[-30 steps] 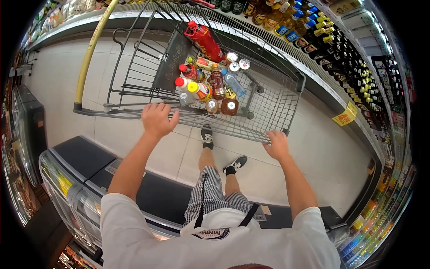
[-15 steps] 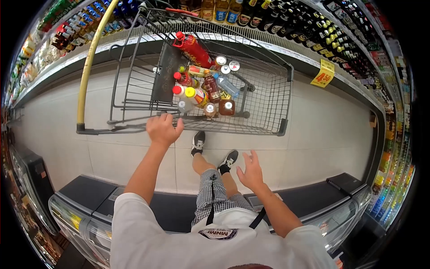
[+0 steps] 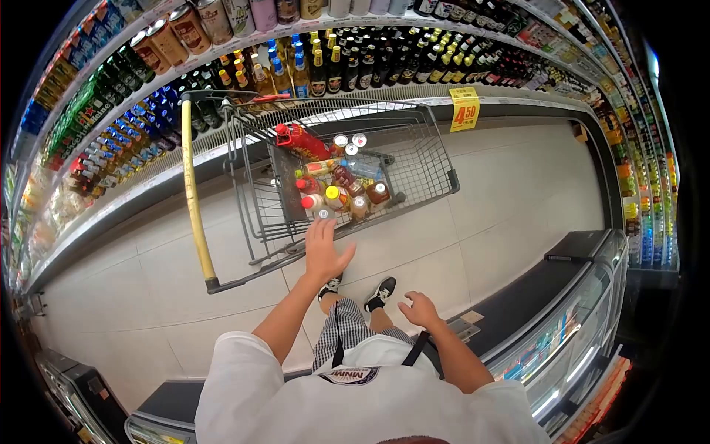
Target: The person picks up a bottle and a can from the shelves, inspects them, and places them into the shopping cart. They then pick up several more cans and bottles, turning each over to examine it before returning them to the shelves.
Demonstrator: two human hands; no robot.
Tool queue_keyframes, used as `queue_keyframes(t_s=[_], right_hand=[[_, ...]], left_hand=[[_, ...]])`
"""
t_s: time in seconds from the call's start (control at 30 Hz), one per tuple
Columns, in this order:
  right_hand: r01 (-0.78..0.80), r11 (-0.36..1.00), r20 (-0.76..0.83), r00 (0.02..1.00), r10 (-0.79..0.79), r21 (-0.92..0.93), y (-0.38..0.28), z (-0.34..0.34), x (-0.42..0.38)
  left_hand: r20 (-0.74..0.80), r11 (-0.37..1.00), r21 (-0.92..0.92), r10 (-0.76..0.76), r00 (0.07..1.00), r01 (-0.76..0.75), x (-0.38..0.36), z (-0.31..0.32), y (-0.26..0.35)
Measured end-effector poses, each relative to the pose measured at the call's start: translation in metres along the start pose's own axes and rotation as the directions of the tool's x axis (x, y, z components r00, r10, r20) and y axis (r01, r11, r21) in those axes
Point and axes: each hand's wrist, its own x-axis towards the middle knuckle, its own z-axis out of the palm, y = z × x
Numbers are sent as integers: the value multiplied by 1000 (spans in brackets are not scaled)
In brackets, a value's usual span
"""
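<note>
**Colours in the Aisle**

The shopping cart (image 3: 414, 159) was grey wire with a yellow handle (image 3: 194, 189). Inside lay a red bottle (image 3: 302, 140), smaller bottles with red and yellow caps, and silver-topped cans (image 3: 349, 142). The price tag (image 3: 464, 108) was yellow with red digits. The shorts (image 3: 344, 333) were black-and-white checked, the shirt (image 3: 296, 399) white, the floor (image 3: 518, 185) pale beige.

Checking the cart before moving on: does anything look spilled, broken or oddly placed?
Nothing spilled or broken. The red bottle lies tilted on the other bottles in the shopping cart. Left hand is open at its edge.
</note>
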Motion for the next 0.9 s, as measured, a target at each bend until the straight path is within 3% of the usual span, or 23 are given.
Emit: queue_keyframes(t_s=[0.07, 0.17, 0.23, 0.3, 0.37, 0.4, 0.43, 0.47, 0.5, 0.53, 0.57, 0.6, 0.73, 0.83, 0.9], right_hand=[[-67, 984, 15, 998, 66, 167, -36, -4, -28], [-93, 950, -16, 995, 103, 299, -65, 10, -84], [-148, 951, 24, 989, 147, 273, -87, 2, -121], [-193, 960, 33, 981, 190, 204, -90, 6, -140], [-224, 953, 47, 975, 219, 203, -78, 4, -163], [-206, 952, 14, 978, 208, 225, -69, 0, -179], [-234, 932, 41, 972, 232, 278, -69, -18, -152], [-284, 914, 32, 957, 287, 291, -75, -31, -156], [-330, 883, 23, 939, 342, 335, -66, -34, -162], [-363, 817, 51, 923, 382, 448, -45, -25, -157], [-423, 771, 84, 895, 439, 477, -38, -29, -155], [-479, 719, 122, 863, 490, 504, -34, -32, -154], [-499, 666, 119, 840, 530, 554, -29, -33, -160], [-475, 678, 111, 855, 507, 562, -41, -37, -152], [-415, 664, 73, 875, 479, 623, -57, -36, -160]], left_hand=[[4, 987, -157, 44, 999, -43, 11, -64, 29], [-217, 965, -221, 90, 972, -139, 19, -215, 75], [-383, 992, -6, 118, 916, -130, 33, -300, 70], [-493, 981, 194, 94, 865, 4, 42, -339, 30], [-496, 945, 206, -122, 860, 253, 32, -347, -12], [-441, 924, 124, -275, 854, 361, 22, -343, -27], [-342, 884, -48, -452, 823, 466, 55, -313, -59], [-149, 796, -170, -604, 783, 581, 56, -297, -60], [-22, 711, -350, -657, 754, 609, 51, -280, -48], [239, 584, -492, -623, 745, 646, 53, -270, -34], [279, 388, -664, -665, 693, 640, 49, -232, -45], [300, 258, -752, -686, 663, 607, 59, -239, -6], [54, 547, -661, -648, 759, 514, 71, -202, 2], [7, 596, -654, -611, 791, 466, 88, -171, 2], [-16, 634, -629, -589, 808, 450, 94, -182, 21]])
